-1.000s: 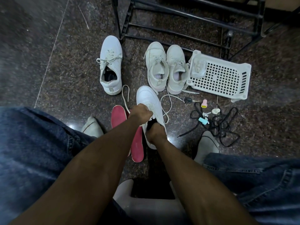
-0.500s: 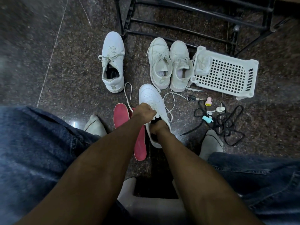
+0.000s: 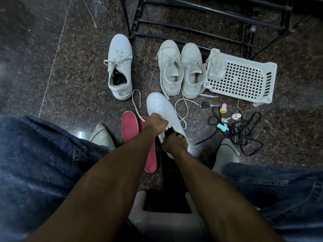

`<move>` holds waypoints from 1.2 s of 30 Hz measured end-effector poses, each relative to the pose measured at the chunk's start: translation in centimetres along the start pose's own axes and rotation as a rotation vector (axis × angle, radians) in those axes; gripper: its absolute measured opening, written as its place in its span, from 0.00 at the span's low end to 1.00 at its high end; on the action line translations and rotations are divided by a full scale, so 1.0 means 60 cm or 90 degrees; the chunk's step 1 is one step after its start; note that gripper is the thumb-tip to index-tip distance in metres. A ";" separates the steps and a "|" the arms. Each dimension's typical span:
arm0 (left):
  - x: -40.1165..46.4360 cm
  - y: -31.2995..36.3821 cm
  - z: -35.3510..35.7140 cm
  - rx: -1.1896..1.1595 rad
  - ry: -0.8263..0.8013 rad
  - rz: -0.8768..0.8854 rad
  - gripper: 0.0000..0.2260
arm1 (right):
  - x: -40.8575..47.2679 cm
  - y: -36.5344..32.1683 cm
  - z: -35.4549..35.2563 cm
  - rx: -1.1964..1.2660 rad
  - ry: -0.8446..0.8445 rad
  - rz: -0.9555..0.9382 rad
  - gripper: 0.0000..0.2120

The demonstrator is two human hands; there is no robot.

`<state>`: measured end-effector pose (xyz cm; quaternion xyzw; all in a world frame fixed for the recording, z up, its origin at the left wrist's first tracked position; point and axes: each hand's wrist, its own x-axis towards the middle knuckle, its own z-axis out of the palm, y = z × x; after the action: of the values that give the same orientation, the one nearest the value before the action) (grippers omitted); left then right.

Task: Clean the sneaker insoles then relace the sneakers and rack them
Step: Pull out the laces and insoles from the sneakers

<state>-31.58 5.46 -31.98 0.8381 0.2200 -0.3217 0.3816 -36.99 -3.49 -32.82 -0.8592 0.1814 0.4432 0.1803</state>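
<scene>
A white sneaker point(image 3: 158, 106) lies on the floor between my feet, toe pointing away, its white lace point(image 3: 182, 109) loose and looping out on both sides. My left hand point(image 3: 156, 123) is curled into a fist over the lace area and grips the shoe there. At the heel, my right hand point(image 3: 174, 143) holds the sneaker with fingers at its dark opening. Two pink insoles point(image 3: 130, 127) lie to the left, partly under my left forearm.
A single white sneaker point(image 3: 120, 67) and a laced pair point(image 3: 170, 67) stand farther off, before a black shoe rack point(image 3: 209, 18). A white basket point(image 3: 244, 79) lies on the right, near black laces point(image 3: 244, 131), a key and small bottles point(image 3: 223, 108). A white stool point(image 3: 166, 217) is below me.
Both hands stay on the white sneaker. My right hand has slid slightly forward at the heel opening; the view has shifted a little.
</scene>
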 end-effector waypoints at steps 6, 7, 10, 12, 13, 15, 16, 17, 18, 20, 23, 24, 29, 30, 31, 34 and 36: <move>-0.003 0.002 0.003 -0.009 0.002 0.002 0.11 | 0.006 -0.004 -0.016 0.084 0.056 -0.013 0.15; -0.004 0.002 0.003 -0.011 0.002 0.003 0.10 | 0.006 -0.006 -0.014 0.090 0.060 -0.003 0.16; -0.005 0.001 0.004 -0.015 0.001 0.003 0.09 | 0.004 -0.010 -0.016 0.089 0.054 0.020 0.19; -0.002 0.000 0.006 -0.024 0.005 0.004 0.11 | 0.005 -0.006 -0.018 0.084 0.069 0.011 0.18; -0.001 -0.001 0.008 -0.026 0.007 0.004 0.11 | 0.002 -0.003 -0.017 0.075 0.082 -0.003 0.17; -0.002 -0.002 0.010 -0.026 0.011 0.004 0.12 | -0.005 0.006 -0.014 0.035 0.107 -0.040 0.15; -0.002 -0.003 0.011 -0.026 0.014 0.004 0.12 | -0.007 0.012 -0.012 0.009 0.112 -0.058 0.13; -0.003 -0.005 0.012 -0.026 0.017 0.005 0.12 | -0.006 0.017 -0.011 -0.020 0.109 -0.073 0.13; -0.003 -0.005 0.012 -0.026 0.020 0.009 0.11 | -0.005 0.021 -0.014 -0.054 0.097 -0.085 0.12; -0.001 -0.007 0.012 -0.021 0.021 0.021 0.09 | 0.000 0.026 -0.026 -0.109 0.057 -0.096 0.12; 0.000 -0.010 0.014 -0.020 0.021 0.025 0.10 | 0.001 0.035 -0.046 -0.126 0.045 -0.119 0.12; 0.000 -0.012 0.015 -0.019 0.024 0.027 0.11 | -0.002 0.040 -0.050 -0.123 0.059 -0.130 0.12; -0.006 -0.023 0.027 -0.025 0.044 0.047 0.08 | -0.010 0.060 -0.042 0.024 0.138 -0.155 0.12; -0.007 -0.026 0.030 -0.031 0.049 0.045 0.08 | -0.009 0.062 -0.039 0.083 0.147 -0.146 0.11; -0.007 -0.028 0.033 -0.035 0.052 0.044 0.09 | -0.010 0.063 -0.038 0.140 0.150 -0.134 0.10; -0.007 -0.030 0.039 -0.037 0.057 0.043 0.06 | -0.012 0.064 -0.043 0.239 0.141 -0.109 0.07; -0.007 -0.028 0.040 -0.042 0.066 0.040 0.07 | -0.009 0.067 -0.055 0.262 0.136 -0.111 0.04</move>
<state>-33.77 4.56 -33.74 0.8472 0.2234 -0.2587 0.4067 -36.88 -8.43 -31.16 -0.8588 0.2109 0.2861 0.3690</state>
